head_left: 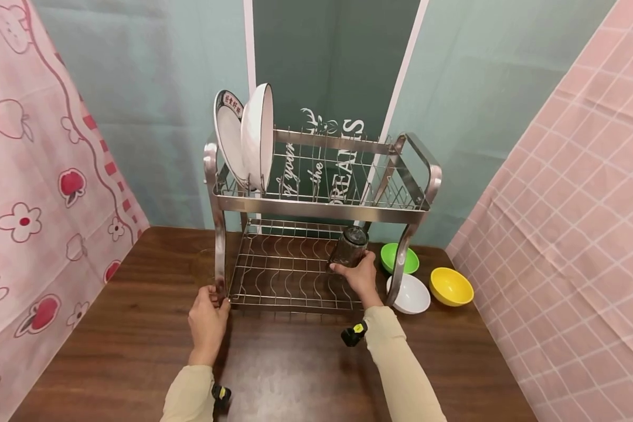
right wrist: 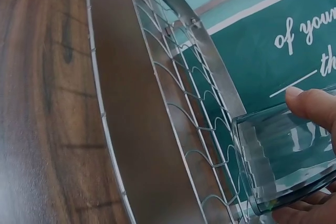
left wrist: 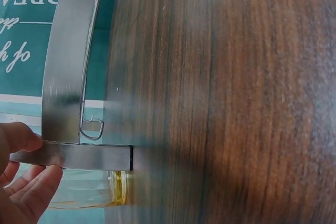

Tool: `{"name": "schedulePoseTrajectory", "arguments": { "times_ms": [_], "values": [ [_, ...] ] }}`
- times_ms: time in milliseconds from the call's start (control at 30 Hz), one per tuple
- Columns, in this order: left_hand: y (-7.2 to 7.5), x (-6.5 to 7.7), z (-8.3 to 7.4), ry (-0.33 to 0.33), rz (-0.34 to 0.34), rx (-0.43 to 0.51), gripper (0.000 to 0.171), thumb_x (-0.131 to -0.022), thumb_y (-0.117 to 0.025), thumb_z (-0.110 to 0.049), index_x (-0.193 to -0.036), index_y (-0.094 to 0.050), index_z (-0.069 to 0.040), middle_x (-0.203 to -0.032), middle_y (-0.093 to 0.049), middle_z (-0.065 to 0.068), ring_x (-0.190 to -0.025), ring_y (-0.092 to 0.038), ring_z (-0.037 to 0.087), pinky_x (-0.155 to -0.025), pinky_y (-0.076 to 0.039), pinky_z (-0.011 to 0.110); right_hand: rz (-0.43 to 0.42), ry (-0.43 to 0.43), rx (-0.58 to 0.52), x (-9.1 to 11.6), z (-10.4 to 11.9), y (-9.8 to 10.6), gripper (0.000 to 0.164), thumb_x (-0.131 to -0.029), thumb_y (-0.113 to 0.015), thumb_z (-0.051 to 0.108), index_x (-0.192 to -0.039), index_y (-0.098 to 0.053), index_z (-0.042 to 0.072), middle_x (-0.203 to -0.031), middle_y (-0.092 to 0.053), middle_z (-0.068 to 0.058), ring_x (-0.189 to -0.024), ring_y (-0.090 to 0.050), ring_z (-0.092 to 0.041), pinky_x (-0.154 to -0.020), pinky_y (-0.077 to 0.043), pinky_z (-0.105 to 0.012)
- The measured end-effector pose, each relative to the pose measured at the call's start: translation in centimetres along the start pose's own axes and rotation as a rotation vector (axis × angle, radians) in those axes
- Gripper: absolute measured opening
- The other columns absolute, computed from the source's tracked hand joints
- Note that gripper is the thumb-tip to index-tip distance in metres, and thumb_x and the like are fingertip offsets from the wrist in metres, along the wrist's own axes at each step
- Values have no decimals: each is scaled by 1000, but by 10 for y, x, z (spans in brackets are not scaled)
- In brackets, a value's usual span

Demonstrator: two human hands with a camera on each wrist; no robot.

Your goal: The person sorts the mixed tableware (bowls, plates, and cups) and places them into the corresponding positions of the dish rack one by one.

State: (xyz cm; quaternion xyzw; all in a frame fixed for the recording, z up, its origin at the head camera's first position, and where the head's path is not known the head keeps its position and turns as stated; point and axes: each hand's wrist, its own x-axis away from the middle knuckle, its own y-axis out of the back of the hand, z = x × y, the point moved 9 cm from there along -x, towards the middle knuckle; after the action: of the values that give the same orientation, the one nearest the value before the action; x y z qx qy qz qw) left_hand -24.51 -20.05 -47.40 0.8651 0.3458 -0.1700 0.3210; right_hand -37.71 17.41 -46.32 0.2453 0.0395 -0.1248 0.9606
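Observation:
A two-tier metal dish rack (head_left: pixel 316 206) stands on the brown table. My left hand (head_left: pixel 208 322) grips the foot of its front left leg, thumb on one side and fingers on the other in the left wrist view. Behind that leg is a yellow-tinted clear glass (left wrist: pixel 119 187), partly hidden. My right hand (head_left: pixel 363 278) holds a clear drinking glass (right wrist: pixel 283 156) over the right part of the lower tier. In the right wrist view one end of this glass is beside the wire loops; whether it touches them I cannot tell.
A white bowl (head_left: pixel 258 138) and a dark-rimmed plate (head_left: pixel 228 138) stand on edge at the upper tier's left. Right of the rack are a green bowl (head_left: pixel 399 258), a white bowl (head_left: pixel 410 294) and a yellow bowl (head_left: pixel 452 287). Curtains surround the table (head_left: pixel 279 363).

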Motion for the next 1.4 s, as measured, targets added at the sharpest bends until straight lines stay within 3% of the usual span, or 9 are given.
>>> {"name": "schedulePoseTrajectory", "arguments": {
  "times_ms": [233, 700, 1033, 1400],
  "values": [
    [-1, -3, -1, 2, 3, 13, 32, -68, -74, 4, -92, -54, 2, -78, -62, 19, -67, -62, 34, -64, -44, 50, -18, -7, -12, -9, 1, -2, 89, -64, -85, 25, -128, -29, -2, -120, -48, -25, -109, -49, -38, -89, -41, -48],
    [2, 1, 2, 2, 2, 10, 34, -66, -76, 6, -92, -55, 3, -77, -62, 19, -67, -61, 34, -62, -45, 49, -6, -124, -11, -16, -19, -4, 90, -66, -84, 23, -131, -28, -3, -120, -46, -28, -111, -46, -40, -91, -38, -50],
    [2, 1, 1, -1, 4, -5, 34, -66, -75, 7, -93, -55, 3, -77, -62, 19, -67, -61, 34, -61, -45, 50, 8, -84, -7, -26, -22, -3, 87, -65, -85, 19, -127, -27, -2, -120, -46, -29, -112, -46, -41, -92, -38, -51],
    [2, 2, -1, -13, -26, 8, 33, -64, -75, 7, -91, -56, 3, -75, -62, 18, -65, -61, 33, -60, -46, 49, -27, -24, 92, -32, -20, -1, 85, -66, -84, 20, -128, -33, -6, -121, -44, -29, -113, -42, -42, -94, -35, -51]
  ]
}}
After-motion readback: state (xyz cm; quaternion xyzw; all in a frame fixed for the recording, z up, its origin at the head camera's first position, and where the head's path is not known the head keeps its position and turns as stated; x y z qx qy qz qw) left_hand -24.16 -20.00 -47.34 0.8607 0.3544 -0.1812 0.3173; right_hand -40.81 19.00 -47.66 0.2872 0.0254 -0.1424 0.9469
